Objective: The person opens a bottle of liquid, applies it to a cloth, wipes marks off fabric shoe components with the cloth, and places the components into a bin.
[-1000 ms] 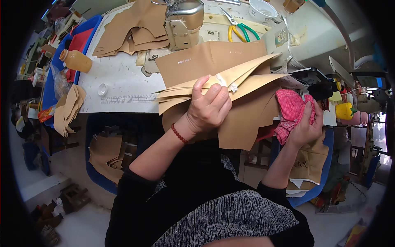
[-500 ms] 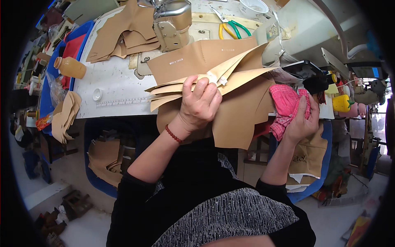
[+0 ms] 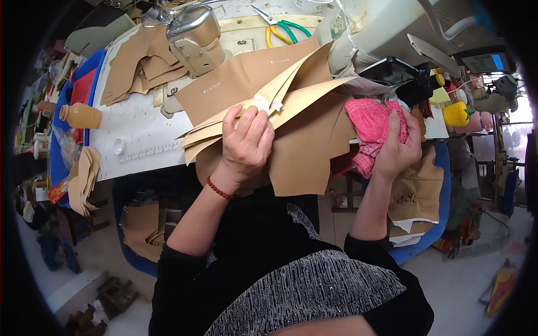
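Observation:
My left hand (image 3: 244, 144), a red bead bracelet at its wrist, is closed around several tan cut pieces (image 3: 305, 154) that look like leather or stiff sheet. They fan out over the front edge of the table. Just beyond my fingers, a crumpled bit of white material (image 3: 262, 103) sits among the layers. My right hand (image 3: 399, 143) grips a bunched pink checked cloth (image 3: 367, 124) beside the right end of the pieces. Its thumb presses the cloth, and the rest of the fingers are partly hidden behind it.
A metal sewing machine head (image 3: 196, 36) stands beyond the pieces, with green-and-yellow-handled scissors (image 3: 283, 28) to its right. More tan pieces (image 3: 148, 64), an orange-brown bottle (image 3: 81, 116) and a white cap (image 3: 119, 147) lie left. Blue bins (image 3: 443, 207) flank my lap.
The view has turned, so the table and both hands appear further left. My left hand still holds the tan pieces and my right hand the pink cloth.

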The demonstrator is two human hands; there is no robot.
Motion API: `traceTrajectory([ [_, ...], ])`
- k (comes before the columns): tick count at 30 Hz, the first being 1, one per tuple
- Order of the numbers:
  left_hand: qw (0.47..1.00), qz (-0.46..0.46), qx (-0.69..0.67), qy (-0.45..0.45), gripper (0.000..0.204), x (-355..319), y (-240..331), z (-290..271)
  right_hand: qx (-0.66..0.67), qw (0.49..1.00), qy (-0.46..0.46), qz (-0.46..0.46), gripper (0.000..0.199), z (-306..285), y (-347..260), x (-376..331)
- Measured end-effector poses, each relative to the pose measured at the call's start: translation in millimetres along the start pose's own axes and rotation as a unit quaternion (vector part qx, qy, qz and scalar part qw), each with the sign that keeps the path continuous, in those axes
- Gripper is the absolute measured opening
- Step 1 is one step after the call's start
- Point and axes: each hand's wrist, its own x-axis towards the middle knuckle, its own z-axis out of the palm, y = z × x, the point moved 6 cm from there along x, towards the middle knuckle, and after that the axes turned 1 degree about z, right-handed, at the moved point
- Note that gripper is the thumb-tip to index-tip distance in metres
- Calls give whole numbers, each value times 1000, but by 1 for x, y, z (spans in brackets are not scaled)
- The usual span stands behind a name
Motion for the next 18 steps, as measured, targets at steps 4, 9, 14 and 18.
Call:
traceTrajectory([
  [4, 1000, -4, -1, 3, 11, 1, -2, 2, 12, 1000, 8, -2, 14, -3, 6, -1],
  [9, 999, -1, 26, 20, 10, 6, -2, -3, 11, 1000, 6, 8, 14, -4, 11, -1],
  [14, 1000, 13, -28, 2, 13, 0, 3, -6, 8, 1000, 6, 6, 14, -3, 8, -1],
  [18, 998, 36, -58, 2, 18, 1, 9, -15, 12, 1000, 4, 10, 14, -3, 11, -2],
])
